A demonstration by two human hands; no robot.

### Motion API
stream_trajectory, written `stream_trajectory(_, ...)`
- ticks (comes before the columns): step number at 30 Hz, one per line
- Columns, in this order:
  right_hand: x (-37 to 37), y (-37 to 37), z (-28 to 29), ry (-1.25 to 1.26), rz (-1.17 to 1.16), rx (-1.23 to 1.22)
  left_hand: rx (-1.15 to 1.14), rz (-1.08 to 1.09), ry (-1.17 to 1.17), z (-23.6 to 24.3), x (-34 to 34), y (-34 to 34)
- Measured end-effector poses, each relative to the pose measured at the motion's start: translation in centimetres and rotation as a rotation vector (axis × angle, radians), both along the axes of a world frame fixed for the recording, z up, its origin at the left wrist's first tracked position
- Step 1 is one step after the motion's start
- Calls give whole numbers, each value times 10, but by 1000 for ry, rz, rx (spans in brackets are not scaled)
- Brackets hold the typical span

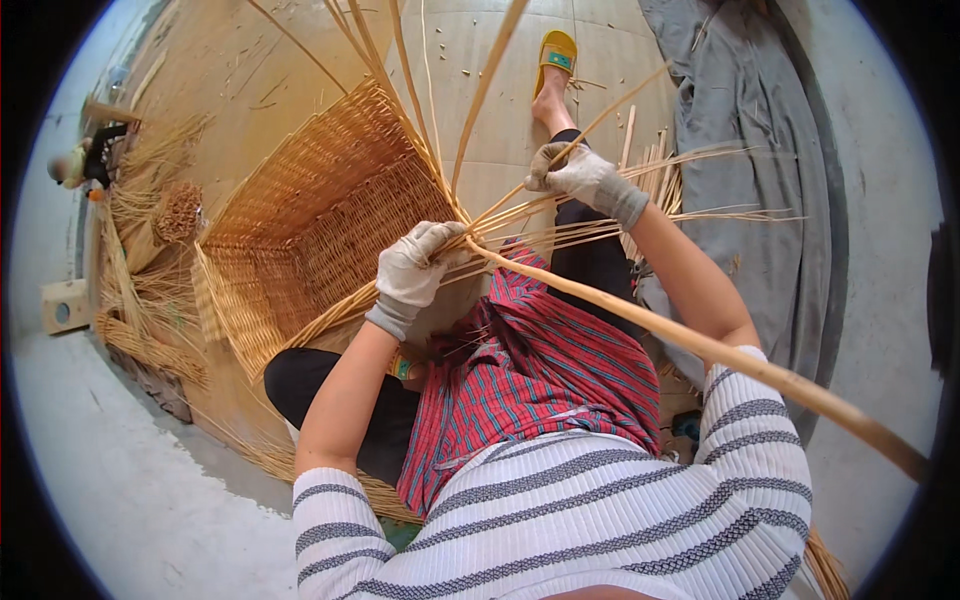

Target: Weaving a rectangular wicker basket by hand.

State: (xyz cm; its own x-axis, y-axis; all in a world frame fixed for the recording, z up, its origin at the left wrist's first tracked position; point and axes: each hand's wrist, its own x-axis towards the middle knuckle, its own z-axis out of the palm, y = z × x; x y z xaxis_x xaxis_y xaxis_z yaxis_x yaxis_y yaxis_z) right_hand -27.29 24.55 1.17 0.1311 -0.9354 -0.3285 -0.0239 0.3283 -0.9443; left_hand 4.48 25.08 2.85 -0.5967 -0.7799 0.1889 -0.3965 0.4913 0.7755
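A rectangular wicker basket lies tilted at my left, its hollow toward me and loose rods fanning out from its rim. My left hand, in a pale work glove, is closed on the near corner of that rim, where several rods cross. Up and to the right, my gloved right hand pinches one willow rod that runs from this corner. A thicker rod slants from the corner past my right arm. Thin rods stick out rightward below my right hand.
Bundles of loose wicker lie at the far left, near another person. A grey cloth covers floor on the right, beside a pile of cut sticks. Sticks rise from the basket's far rim. My foot in a yellow slipper is ahead.
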Motion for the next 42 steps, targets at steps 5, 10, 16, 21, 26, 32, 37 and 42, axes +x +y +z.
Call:
stream_trajectory(5, 39, -22, 69, 365, 317, -901, -71, -14, -44, 9, 4, -1)
stream_trajectory(10, 120, -60, 97, 697, 491, -1343, -218, -23, -105, 9, 4, -1)
stream_trajectory(16, 152, -69, 53, 1240, 590, -1087, -200, -79, -169, 12, 3, -8)
stream_trajectory(21, 134, -52, 60, 812, 637, -909, -109, -8, -100, -3, 14, -4)
stream_trajectory(26, 50, -34, 67, 172, 405, -438, -188, -32, -117, 3, 1, -6)
stream_trajectory(32, 107, -55, 115, 141, 448, -480, -146, -3, -176, 3, 14, -6)
stream_trajectory(37, 81, -82, 46, -291, -63, -611, -314, -74, -114, 10, 4, -1)
stream_trajectory(42, 92, -111, -65, -646, -420, 115, -374, -200, -132, 3, 3, -12)
